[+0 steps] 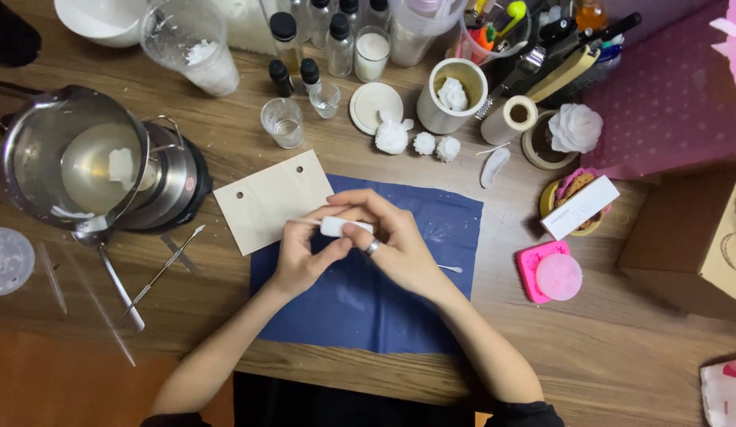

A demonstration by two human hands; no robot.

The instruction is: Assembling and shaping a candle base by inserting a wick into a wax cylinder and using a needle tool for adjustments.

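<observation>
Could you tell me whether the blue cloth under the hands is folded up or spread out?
Spread out: the blue cloth lies flat on the wooden table.

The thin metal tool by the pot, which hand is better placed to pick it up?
Probably the left hand: the metal tool lies on its side of the small white piece, while the right hand would cross over.

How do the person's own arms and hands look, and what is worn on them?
Both forearms are bare. Dark, black-looking sleeves are pushed up near the elbows at the bottom edge of the picture. The right hand wears a silver-coloured ring on one finger. The left hand shows no ring. No watch or bracelet is visible.
</observation>
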